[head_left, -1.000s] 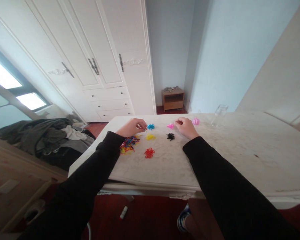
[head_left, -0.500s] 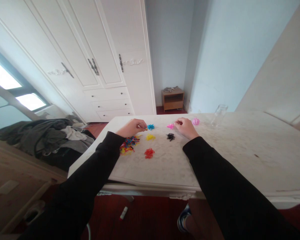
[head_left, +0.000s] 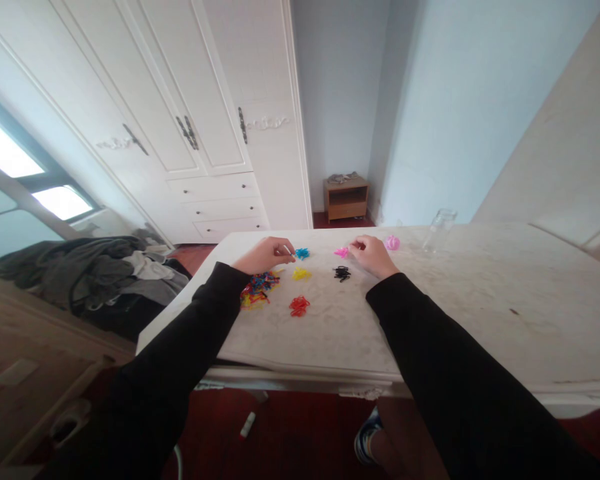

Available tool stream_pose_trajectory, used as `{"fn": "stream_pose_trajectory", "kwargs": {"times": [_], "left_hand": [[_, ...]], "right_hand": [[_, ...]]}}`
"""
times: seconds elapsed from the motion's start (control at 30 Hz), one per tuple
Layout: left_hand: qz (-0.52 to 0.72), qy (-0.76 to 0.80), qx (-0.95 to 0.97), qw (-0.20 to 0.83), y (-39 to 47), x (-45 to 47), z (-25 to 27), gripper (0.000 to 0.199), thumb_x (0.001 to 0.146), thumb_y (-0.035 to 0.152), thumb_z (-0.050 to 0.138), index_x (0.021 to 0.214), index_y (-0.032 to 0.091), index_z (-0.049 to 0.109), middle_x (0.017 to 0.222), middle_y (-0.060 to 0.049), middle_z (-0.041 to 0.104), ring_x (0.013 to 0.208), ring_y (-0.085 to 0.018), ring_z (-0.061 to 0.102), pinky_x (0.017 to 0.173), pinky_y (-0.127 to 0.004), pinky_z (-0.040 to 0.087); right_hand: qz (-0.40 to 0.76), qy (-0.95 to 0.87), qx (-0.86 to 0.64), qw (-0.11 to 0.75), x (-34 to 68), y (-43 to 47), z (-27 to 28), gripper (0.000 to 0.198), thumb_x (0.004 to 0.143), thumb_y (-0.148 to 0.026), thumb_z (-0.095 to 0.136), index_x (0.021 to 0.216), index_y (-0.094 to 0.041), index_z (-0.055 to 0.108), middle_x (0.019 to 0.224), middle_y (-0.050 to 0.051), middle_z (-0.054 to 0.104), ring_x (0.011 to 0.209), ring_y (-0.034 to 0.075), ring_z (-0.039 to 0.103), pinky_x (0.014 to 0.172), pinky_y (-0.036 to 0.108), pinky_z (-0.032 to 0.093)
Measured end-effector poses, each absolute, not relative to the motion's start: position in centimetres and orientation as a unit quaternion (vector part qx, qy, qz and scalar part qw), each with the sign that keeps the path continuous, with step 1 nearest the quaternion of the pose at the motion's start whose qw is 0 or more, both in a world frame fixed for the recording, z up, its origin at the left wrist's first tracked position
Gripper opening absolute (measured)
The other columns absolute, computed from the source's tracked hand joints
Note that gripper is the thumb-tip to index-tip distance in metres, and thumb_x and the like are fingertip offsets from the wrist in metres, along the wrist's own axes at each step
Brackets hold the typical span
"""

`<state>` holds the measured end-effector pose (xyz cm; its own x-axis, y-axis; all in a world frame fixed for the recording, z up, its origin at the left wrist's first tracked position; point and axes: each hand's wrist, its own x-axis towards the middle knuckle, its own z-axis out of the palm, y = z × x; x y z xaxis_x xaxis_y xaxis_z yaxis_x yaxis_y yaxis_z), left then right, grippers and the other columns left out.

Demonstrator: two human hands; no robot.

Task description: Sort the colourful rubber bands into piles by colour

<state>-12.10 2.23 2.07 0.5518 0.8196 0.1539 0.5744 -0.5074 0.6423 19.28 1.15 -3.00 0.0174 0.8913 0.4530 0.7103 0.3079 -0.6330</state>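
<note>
My left hand (head_left: 276, 252) is closed in a pinch beside a small pile of blue rubber bands (head_left: 303, 253); what its fingertips hold is too small to make out. Below its wrist lies a mixed heap of coloured rubber bands (head_left: 260, 288), partly covered by the sleeve. With fingers pinched together, my right hand (head_left: 368, 252) is at a pile of pink rubber bands (head_left: 341, 253); whether a band is between the fingers is hidden. Separate piles of yellow rubber bands (head_left: 301, 274), black rubber bands (head_left: 341, 273) and red rubber bands (head_left: 299, 306) lie between and nearer me.
A pink ruffled item (head_left: 393, 243) lies right of my right hand, and a clear glass jar (head_left: 439, 231) stands farther right on the white table (head_left: 480, 320). Clothes (head_left: 90, 280) are heaped beyond the table's left side. A marker-like tube (head_left: 247, 425) is on the floor.
The fingers of my left hand have shifted very slightly by the blue pile. My right hand stays in place at the pink pile.
</note>
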Motion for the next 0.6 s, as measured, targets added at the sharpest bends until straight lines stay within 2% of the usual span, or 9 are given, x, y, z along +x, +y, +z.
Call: {"fn": "stream_pose_trajectory", "kwargs": {"times": [0.4,0.6], "left_hand": [[0.236,0.407,0.839,0.275,2.22,-12.07,2.0,0.02,0.08,0.035,0.077,0.086,0.019,0.068,0.072,0.002,0.076,0.065,-0.014,0.069,0.061,-0.022,0.05],[0.251,0.383,0.83,0.317,2.7,-11.99,1.15,0.024,0.082,0.037,0.076,0.095,0.02,0.064,0.075,0.0,0.077,0.069,-0.016,0.073,0.067,-0.025,0.055]], "right_hand": [[0.106,-0.695,-0.578,0.415,19.23,1.16,-2.92,0.015,0.081,-0.021,0.06,0.07,-0.018,0.069,0.078,0.006,0.072,0.076,0.019,0.061,0.073,0.03,0.044],[0.099,-0.7,-0.573,0.414,19.13,1.15,-2.91,0.015,0.082,-0.019,0.061,0.071,-0.018,0.07,0.08,0.007,0.073,0.077,0.019,0.061,0.074,0.03,0.043]]}}
